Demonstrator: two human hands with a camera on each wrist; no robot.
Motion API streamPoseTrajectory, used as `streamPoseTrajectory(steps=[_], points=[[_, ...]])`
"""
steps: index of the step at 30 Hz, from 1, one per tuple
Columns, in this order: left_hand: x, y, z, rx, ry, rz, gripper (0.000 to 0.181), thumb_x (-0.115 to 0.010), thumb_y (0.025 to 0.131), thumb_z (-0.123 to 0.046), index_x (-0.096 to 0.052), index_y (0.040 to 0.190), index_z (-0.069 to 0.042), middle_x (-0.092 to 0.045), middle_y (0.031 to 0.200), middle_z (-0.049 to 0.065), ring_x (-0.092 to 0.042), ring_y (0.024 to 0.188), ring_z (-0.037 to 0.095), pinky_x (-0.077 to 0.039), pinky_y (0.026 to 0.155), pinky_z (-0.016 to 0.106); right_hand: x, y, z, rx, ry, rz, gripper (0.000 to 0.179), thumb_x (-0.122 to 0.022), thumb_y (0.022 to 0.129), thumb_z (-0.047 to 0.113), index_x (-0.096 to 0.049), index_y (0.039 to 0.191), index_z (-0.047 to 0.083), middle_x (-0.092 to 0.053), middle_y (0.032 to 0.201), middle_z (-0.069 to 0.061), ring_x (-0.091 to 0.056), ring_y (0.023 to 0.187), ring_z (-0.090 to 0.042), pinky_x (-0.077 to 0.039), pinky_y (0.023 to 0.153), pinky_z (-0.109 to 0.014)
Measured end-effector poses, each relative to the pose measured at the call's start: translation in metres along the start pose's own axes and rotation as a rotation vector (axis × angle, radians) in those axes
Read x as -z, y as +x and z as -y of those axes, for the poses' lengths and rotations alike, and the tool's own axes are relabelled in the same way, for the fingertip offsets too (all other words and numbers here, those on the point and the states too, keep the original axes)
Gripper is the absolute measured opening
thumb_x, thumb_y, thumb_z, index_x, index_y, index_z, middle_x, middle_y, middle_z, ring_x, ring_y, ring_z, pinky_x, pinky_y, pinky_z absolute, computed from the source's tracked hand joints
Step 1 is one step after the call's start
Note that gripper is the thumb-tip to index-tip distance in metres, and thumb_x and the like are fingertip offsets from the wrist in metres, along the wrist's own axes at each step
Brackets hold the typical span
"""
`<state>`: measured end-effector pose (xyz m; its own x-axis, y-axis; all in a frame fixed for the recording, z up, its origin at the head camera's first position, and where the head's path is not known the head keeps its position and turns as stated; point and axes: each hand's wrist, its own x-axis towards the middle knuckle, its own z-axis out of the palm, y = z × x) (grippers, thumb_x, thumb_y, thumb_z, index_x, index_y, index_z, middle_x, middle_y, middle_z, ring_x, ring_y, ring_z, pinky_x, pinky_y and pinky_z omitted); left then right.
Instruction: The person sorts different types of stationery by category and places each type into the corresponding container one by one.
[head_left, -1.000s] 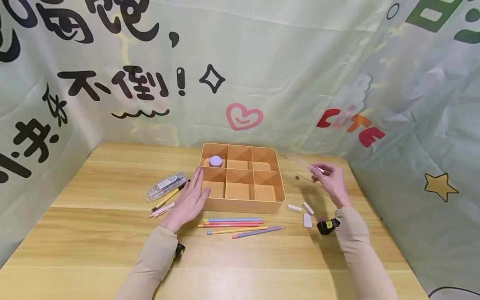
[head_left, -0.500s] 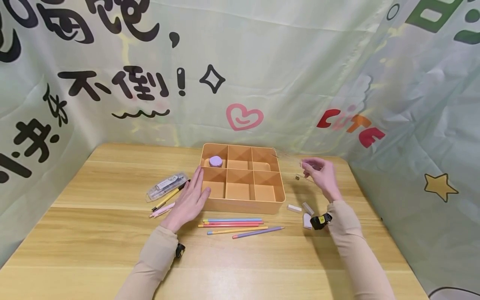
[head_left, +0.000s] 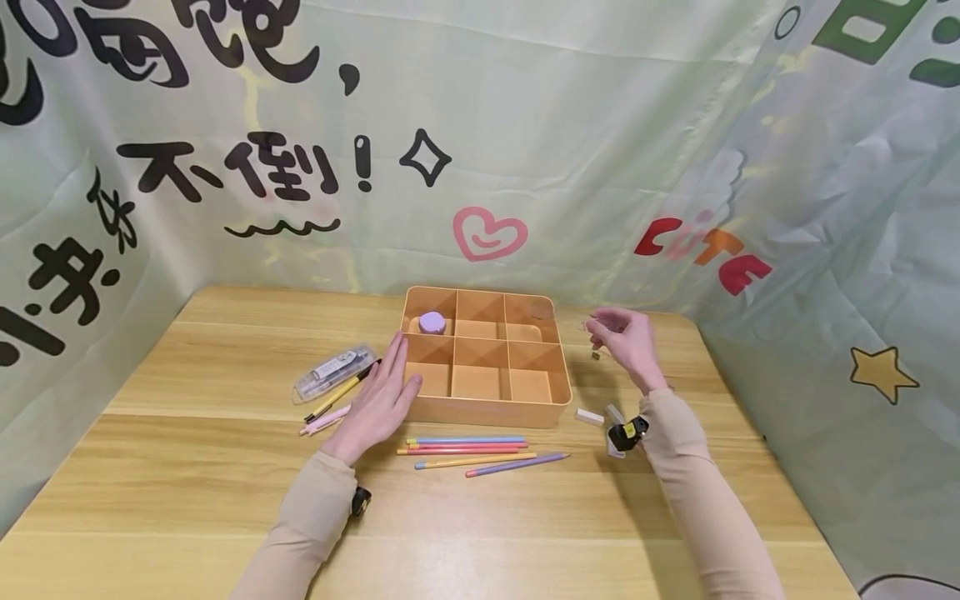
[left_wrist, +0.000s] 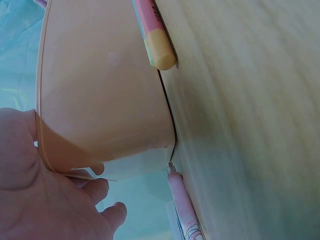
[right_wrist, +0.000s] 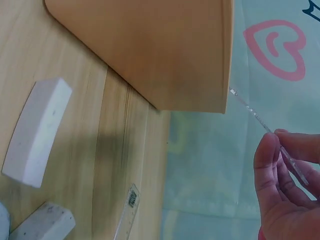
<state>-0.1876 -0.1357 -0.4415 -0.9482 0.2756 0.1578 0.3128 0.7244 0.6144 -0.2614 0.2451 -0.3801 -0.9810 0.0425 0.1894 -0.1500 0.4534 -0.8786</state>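
An orange-tan organizer box point(head_left: 487, 412) with several compartments stands toward the back of the table. Against its front left corner lies my left hand point(head_left: 378, 404), fingers extended; the left wrist view has the thumb at the rim point(left_wrist: 40, 135). Beyond the box's right side, my right hand point(head_left: 626, 337) pinches a thin clear plastic ruler point(right_wrist: 257, 117) between thumb and fingers. Seen edge-on in the right wrist view, the ruler slants toward the box's rim, and its far end overlaps the back right compartment in the head view. A purple round object point(head_left: 432, 322) sits in the back left compartment.
Several colored pencils point(head_left: 465, 451) lie before the box. White erasers point(right_wrist: 36, 132) and another clear ruler point(right_wrist: 129, 205) are at its right. Left of it lie a clear case point(head_left: 333, 372), a yellow pen point(head_left: 337, 396) and a pink pen point(left_wrist: 184, 205). Printed cloth hangs behind.
My right hand has moved left toward the box, bringing the clear ruler's far end over the back right compartment. My left hand stays where it was.
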Motion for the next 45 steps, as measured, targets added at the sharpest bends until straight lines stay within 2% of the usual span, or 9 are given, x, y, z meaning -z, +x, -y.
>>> streamPoseTrajectory(steps=[3,10,17,25,32,36,45], points=[[0.000,0.000,0.000,0.001,-0.006,-0.001,0.065,-0.036,0.110,-0.026,-0.007,0.157,0.009,-0.002,0.169,0.023,-0.019,0.155,0.041,-0.014,0.125,0.064,-0.004,0.003,0.000,0.005,0.013,0.005,0.030,-0.068,0.094,0.004,-0.064,0.118,-0.014,-0.075,0.097,-0.027,-0.067,0.059,-0.002,-0.061,0.061,-0.023],[0.000,0.000,0.000,0.003,0.000,-0.001,0.065,-0.035,0.110,-0.027,-0.007,0.157,0.009,-0.002,0.169,0.023,-0.018,0.155,0.041,-0.014,0.125,0.064,-0.012,0.008,0.001,0.003,0.047,0.018,0.028,-0.070,0.092,0.002,-0.065,0.115,-0.014,-0.077,0.092,-0.020,-0.067,0.057,-0.001,-0.062,0.061,-0.025],[0.000,0.000,0.000,-0.003,-0.005,-0.002,0.065,-0.036,0.110,-0.027,-0.007,0.157,0.009,-0.001,0.169,0.023,-0.018,0.154,0.042,-0.015,0.125,0.065,-0.018,0.011,0.001,-0.029,0.057,0.024,0.027,-0.070,0.093,0.004,-0.066,0.115,-0.011,-0.072,0.103,-0.033,-0.069,0.058,-0.004,-0.063,0.063,-0.027],[0.000,0.000,0.000,-0.006,0.000,-0.008,0.065,-0.037,0.110,-0.025,-0.007,0.157,0.009,-0.001,0.169,0.023,-0.019,0.154,0.042,-0.015,0.124,0.065,-0.023,0.015,0.001,-0.044,0.071,0.022,0.026,-0.070,0.093,0.005,-0.066,0.113,-0.011,-0.076,0.088,-0.018,-0.071,0.059,-0.008,-0.063,0.064,-0.029],[0.000,0.000,0.000,0.000,-0.016,0.003,0.065,-0.036,0.110,-0.026,-0.007,0.157,0.009,-0.001,0.169,0.023,-0.017,0.155,0.041,-0.013,0.125,0.064,-0.025,0.016,-0.003,-0.053,0.110,0.027,0.028,-0.069,0.093,0.005,-0.064,0.114,-0.014,-0.072,0.074,0.004,-0.073,0.061,-0.012,-0.063,0.063,-0.025],[0.000,0.000,0.000,0.001,-0.015,0.001,0.065,-0.036,0.110,-0.025,-0.008,0.157,0.009,-0.001,0.169,0.023,-0.017,0.155,0.042,-0.014,0.125,0.065,-0.027,0.016,-0.002,-0.072,0.118,0.033,0.029,-0.068,0.094,0.005,-0.064,0.115,-0.014,-0.073,0.076,0.001,-0.071,0.060,-0.010,-0.064,0.066,-0.029],[-0.001,0.000,0.000,-0.002,-0.001,-0.004,0.065,-0.037,0.110,-0.024,-0.007,0.157,0.009,-0.002,0.169,0.024,-0.018,0.155,0.042,-0.015,0.125,0.064,-0.029,0.016,0.000,-0.101,0.155,0.048,0.027,-0.065,0.095,0.003,-0.061,0.116,-0.014,-0.073,0.080,-0.005,-0.070,0.061,-0.008,-0.064,0.068,-0.030]])
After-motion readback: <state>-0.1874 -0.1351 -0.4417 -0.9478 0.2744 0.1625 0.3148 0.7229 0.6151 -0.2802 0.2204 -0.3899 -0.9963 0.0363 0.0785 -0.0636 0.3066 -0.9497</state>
